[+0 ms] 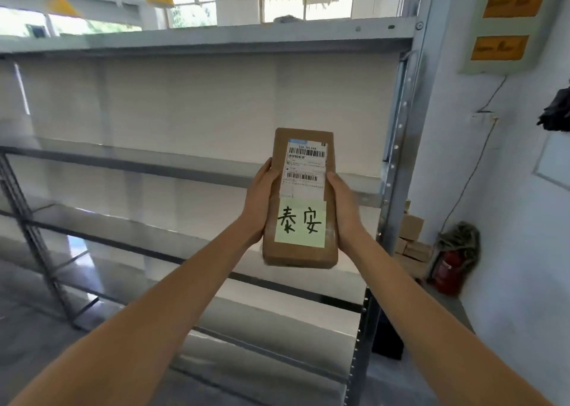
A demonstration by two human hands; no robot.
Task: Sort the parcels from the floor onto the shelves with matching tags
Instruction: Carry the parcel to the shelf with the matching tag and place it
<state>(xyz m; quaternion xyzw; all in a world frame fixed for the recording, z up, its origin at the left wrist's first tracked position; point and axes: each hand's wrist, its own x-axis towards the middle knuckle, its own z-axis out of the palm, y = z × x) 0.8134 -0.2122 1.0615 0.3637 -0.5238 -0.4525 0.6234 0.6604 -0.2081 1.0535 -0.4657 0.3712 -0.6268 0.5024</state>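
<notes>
A flat brown cardboard parcel [303, 253] is held upright in front of me, between both hands. It carries a white shipping label with barcodes and, below that, a pale yellow note [301, 223] with two handwritten black characters. My left hand [260, 200] grips its left edge and my right hand [345, 211] grips its right edge. Behind the parcel stands a grey metal shelving unit [197, 40] with several bare tiers; I see no tags on its shelves.
The shelf's right upright [398, 146] is just beyond the parcel. Several small cardboard boxes [411, 236] are stacked against the white wall at the right, beside a red fire extinguisher [447, 271]. A black object [387, 341] sits on the floor under the shelf corner.
</notes>
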